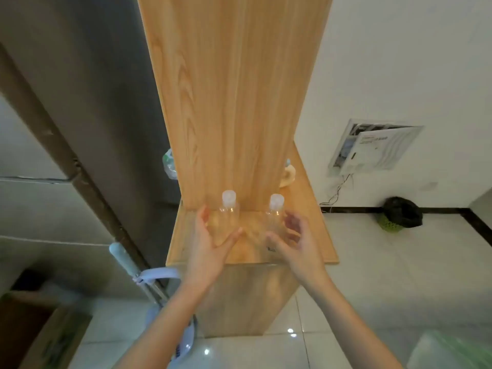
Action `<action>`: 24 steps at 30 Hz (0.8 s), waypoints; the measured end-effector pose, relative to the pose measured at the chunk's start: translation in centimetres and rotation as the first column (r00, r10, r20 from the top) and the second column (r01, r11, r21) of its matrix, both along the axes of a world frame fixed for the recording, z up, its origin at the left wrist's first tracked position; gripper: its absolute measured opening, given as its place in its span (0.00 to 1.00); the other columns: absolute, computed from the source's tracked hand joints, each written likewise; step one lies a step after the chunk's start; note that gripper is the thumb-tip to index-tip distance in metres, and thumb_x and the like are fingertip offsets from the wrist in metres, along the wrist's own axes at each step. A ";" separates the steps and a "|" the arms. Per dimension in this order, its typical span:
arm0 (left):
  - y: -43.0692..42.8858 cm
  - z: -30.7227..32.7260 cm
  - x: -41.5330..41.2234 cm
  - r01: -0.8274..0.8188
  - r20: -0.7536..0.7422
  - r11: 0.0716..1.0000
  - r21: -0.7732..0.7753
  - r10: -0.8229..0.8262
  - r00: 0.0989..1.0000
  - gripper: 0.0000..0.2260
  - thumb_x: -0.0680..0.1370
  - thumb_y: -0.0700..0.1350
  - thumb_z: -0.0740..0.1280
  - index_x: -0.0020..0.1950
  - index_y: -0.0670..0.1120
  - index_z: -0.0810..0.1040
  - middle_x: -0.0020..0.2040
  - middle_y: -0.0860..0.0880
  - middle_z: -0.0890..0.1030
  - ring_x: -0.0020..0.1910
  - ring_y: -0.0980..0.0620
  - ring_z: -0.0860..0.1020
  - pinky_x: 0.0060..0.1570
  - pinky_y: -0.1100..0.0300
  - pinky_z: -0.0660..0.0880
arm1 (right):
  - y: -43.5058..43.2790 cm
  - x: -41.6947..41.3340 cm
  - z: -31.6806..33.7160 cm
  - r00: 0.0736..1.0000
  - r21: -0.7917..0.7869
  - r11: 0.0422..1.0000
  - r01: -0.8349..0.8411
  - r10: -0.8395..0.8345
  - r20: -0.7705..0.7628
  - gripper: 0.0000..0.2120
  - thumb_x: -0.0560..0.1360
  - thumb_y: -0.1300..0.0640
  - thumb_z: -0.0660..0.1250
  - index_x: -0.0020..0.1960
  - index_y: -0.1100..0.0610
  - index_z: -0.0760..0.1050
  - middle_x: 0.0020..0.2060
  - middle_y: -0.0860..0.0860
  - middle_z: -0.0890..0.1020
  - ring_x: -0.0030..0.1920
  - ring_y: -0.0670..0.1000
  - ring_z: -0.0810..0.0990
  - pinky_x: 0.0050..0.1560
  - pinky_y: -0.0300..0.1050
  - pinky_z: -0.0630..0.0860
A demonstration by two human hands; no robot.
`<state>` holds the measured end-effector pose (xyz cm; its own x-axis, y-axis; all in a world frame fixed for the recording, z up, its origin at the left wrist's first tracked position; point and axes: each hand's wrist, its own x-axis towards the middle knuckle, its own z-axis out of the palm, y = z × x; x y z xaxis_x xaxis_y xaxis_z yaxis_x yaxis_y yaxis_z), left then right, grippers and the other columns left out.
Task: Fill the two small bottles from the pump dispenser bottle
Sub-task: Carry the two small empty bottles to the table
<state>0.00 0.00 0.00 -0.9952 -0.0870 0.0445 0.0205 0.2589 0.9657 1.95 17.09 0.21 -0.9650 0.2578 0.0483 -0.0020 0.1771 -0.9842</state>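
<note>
Two small clear plastic bottles with pale round caps: left bottle [228,213], right bottle [275,213]. Both upright at back edge of light wood-grain ledge [316,243], tight against upright panel [234,102].

Look empty, so probably featherweight, thin squeezy walls, smooth, tippy. Best grabbed round body, gently.

Left hand [210,251]: thumb and straightish fingers spread either side of left bottle. Right hand [298,249]: fingers spread, loosely bent round right bottle. Actual contact too blurry to call.

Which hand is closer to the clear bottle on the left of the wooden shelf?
The left. The left hand brackets the left bottle, fingers on its left, thumb on its right; the right hand is farther right, beside the other bottle.
</note>
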 end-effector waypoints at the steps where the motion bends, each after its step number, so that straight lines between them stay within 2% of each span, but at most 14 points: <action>1: 0.2 -0.1 -0.5 0.024 0.012 1.000 0.008 -0.024 1.000 0.41 0.69 0.52 0.73 0.74 0.47 0.53 0.72 0.50 0.63 0.70 0.54 0.62 0.67 0.59 0.61 | -0.2 -0.5 0.0 1.000 0.018 1.000 -0.010 0.010 0.014 0.27 0.68 0.56 0.76 0.62 0.48 0.66 0.58 0.46 0.74 0.60 0.47 0.74 0.60 0.42 0.73; 3: 0.6 -0.3 -1.2 0.078 0.046 0.997 0.007 -0.078 0.996 0.40 0.71 0.50 0.72 0.75 0.46 0.51 0.74 0.48 0.61 0.72 0.52 0.62 0.70 0.53 0.61 | -0.4 -1.2 -0.5 0.999 0.043 0.998 -0.038 0.037 0.023 0.25 0.68 0.54 0.76 0.59 0.44 0.67 0.56 0.43 0.74 0.62 0.49 0.74 0.61 0.52 0.74; 5: 0.8 -0.5 -1.7 0.101 0.066 0.995 0.018 -0.102 0.993 0.36 0.73 0.48 0.70 0.74 0.44 0.54 0.72 0.47 0.65 0.70 0.51 0.64 0.69 0.50 0.64 | -0.6 -1.7 -0.8 0.999 0.042 0.998 -0.044 0.043 0.022 0.23 0.68 0.54 0.76 0.55 0.40 0.68 0.53 0.38 0.74 0.60 0.48 0.75 0.60 0.51 0.75; 7: 0.9 -0.9 -1.7 0.106 0.044 0.994 0.037 -0.108 0.993 0.29 0.74 0.46 0.69 0.71 0.44 0.59 0.68 0.48 0.69 0.67 0.52 0.68 0.67 0.52 0.66 | -0.7 -1.7 -1.3 0.999 0.040 0.998 -0.043 0.042 0.016 0.22 0.69 0.54 0.75 0.55 0.39 0.69 0.51 0.37 0.75 0.58 0.49 0.77 0.59 0.54 0.76; 10: 1.1 -0.8 -1.8 0.109 0.029 0.992 0.058 -0.111 0.993 0.21 0.76 0.45 0.67 0.66 0.48 0.63 0.62 0.52 0.72 0.64 0.54 0.71 0.64 0.57 0.68 | -0.7 -1.9 -1.4 0.999 0.027 0.999 -0.030 0.029 0.035 0.22 0.70 0.54 0.74 0.61 0.52 0.72 0.50 0.43 0.76 0.60 0.55 0.77 0.58 0.60 0.75; 12: 1.1 -0.7 -1.7 0.118 0.011 0.991 0.061 -0.119 0.993 0.18 0.76 0.45 0.67 0.62 0.50 0.65 0.59 0.54 0.74 0.62 0.55 0.72 0.61 0.61 0.69 | -0.7 -1.8 -1.3 0.999 0.011 1.000 -0.025 0.025 0.039 0.21 0.71 0.54 0.73 0.61 0.55 0.72 0.52 0.48 0.77 0.60 0.56 0.76 0.58 0.61 0.75; 15: 0.7 -0.2 -1.2 0.129 0.001 0.987 0.099 -0.130 0.992 0.16 0.75 0.46 0.67 0.60 0.53 0.67 0.61 0.52 0.75 0.63 0.55 0.73 0.59 0.63 0.70 | -0.5 -1.1 -0.8 1.000 0.041 0.999 -0.022 0.022 0.009 0.18 0.71 0.54 0.73 0.59 0.53 0.73 0.53 0.49 0.78 0.58 0.53 0.77 0.59 0.54 0.76; 17: 0.2 0.2 -0.3 0.129 -0.014 0.986 0.108 -0.128 0.992 0.15 0.74 0.47 0.68 0.58 0.54 0.68 0.60 0.51 0.76 0.61 0.55 0.74 0.58 0.62 0.72 | -0.4 -0.1 -0.3 0.999 0.030 0.999 -0.040 0.040 -0.023 0.16 0.71 0.55 0.73 0.56 0.49 0.73 0.50 0.45 0.78 0.54 0.49 0.78 0.54 0.43 0.77; 19: -0.5 0.7 1.0 0.122 -0.039 0.987 0.101 -0.118 0.992 0.13 0.73 0.47 0.68 0.56 0.54 0.70 0.54 0.51 0.78 0.55 0.56 0.77 0.54 0.61 0.75 | -0.3 1.5 0.1 0.998 -0.007 0.998 -0.055 0.054 -0.038 0.14 0.71 0.57 0.73 0.54 0.49 0.74 0.47 0.42 0.78 0.50 0.45 0.79 0.48 0.35 0.76; 22: -1.6 0.8 4.0 0.124 -0.042 0.986 0.115 -0.120 0.992 0.12 0.74 0.43 0.69 0.53 0.55 0.72 0.49 0.56 0.79 0.50 0.59 0.78 0.50 0.63 0.76 | 0.0 4.6 -0.1 0.997 -0.044 0.997 -0.068 0.067 -0.025 0.13 0.70 0.56 0.73 0.53 0.54 0.74 0.46 0.44 0.80 0.46 0.41 0.80 0.47 0.32 0.74; 24: -2.3 0.3 6.3 0.119 -0.009 0.980 0.156 -0.119 0.993 0.13 0.74 0.41 0.68 0.53 0.56 0.73 0.51 0.56 0.80 0.52 0.62 0.78 0.51 0.65 0.76 | 0.1 7.1 -0.7 0.997 -0.055 0.996 -0.077 0.078 0.021 0.16 0.68 0.49 0.73 0.53 0.50 0.74 0.47 0.42 0.81 0.46 0.40 0.80 0.46 0.31 0.75</action>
<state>6.30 -2.28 0.35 -0.9989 0.0265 0.0395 0.0419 0.1006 0.9940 9.03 17.23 -0.49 -0.9829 0.1839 0.0135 0.0096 0.1242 -0.9922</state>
